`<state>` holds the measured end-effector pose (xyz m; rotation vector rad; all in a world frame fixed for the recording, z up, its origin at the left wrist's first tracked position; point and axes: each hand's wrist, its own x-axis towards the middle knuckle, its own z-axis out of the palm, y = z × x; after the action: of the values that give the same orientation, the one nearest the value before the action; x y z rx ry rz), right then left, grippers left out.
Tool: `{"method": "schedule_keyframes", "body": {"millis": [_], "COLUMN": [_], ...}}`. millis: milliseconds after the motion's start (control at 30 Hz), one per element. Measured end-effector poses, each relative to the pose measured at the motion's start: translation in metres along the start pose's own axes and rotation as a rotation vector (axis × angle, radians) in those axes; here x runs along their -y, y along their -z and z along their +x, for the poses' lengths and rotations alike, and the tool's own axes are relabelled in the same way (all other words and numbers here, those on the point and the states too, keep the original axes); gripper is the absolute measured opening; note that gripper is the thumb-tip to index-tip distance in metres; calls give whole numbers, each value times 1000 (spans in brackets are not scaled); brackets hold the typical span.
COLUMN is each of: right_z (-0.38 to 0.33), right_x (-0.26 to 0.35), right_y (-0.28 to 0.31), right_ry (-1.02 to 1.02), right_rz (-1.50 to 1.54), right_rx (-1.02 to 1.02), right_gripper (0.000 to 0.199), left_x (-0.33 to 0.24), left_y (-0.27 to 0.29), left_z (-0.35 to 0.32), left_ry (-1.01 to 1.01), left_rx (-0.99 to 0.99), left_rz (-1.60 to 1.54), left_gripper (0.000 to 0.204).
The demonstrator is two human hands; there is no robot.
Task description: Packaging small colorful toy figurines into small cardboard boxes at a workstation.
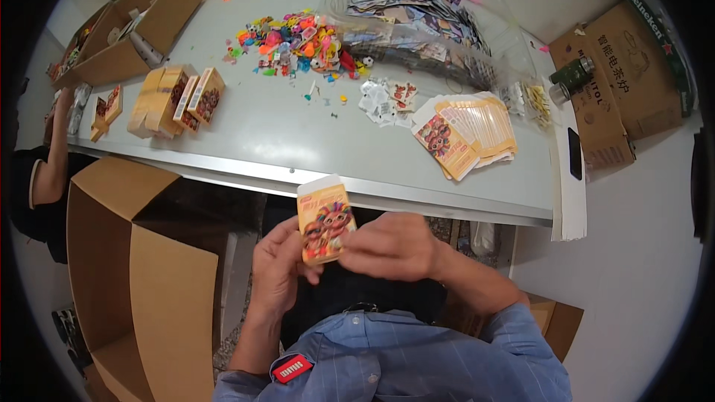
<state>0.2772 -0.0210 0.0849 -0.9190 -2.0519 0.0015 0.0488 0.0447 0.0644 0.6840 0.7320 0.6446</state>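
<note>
A small orange cardboard box (325, 216), printed with colourful cartoon figures, is held upright over my lap, just in front of the table edge. Its white top flap stands up. My left hand (277, 264) grips it from the left side and below, thumb on the near face. The fingers of my right hand (391, 246) are closed at its lower right edge; whether they pinch anything small besides the box is hidden. Beyond the table edge lies a fanned stack of flat orange cartons (477, 130), with small white printed slips (383, 103) to its left.
On the table (253, 130) are a pile of small colourful toys (298, 41), a clear bin (417, 48) of cards, bundled orange boxes (160, 100) and a phone (574, 153). A large open carton (175, 283) stands to my left. Another person's arm (58, 141) reaches in far left.
</note>
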Motion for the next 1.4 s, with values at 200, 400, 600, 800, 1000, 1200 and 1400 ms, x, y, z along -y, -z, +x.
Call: {"method": "schedule_keyframes", "body": {"millis": [200, 400, 600, 800, 1000, 1200, 1400], "right_z": [30, 99, 97, 99, 83, 59, 67], "right_x": [-54, -251, -358, -386, -372, -347, -294], "right_y": [41, 114, 125, 124, 132, 169, 184], "right_ry": [-57, -702, -869, -902, -1171, -1375, -916], "right_rz": [-121, -209, -260, -106, -5, 150, -10], "right_rx": [68, -112, 489, 515, 252, 110, -269], "right_gripper": [21, 36, 57, 70, 40, 14, 16], "left_x": [-26, -29, -21, -22, -24, -21, -23], "left_y": [-2, 4, 3, 1, 1, 4, 4], "left_z": [50, 155, 171, 170, 170, 170, 170], "left_ry": [-366, -745, -614, -581, -588, -602, -602], "left_rx": [-66, -86, -126, -123, -120, -102, -72], "left_rz": [330, 562, 629, 596, 592, 572, 565], "left_gripper": [50, 51, 51, 49, 49, 48, 47]}}
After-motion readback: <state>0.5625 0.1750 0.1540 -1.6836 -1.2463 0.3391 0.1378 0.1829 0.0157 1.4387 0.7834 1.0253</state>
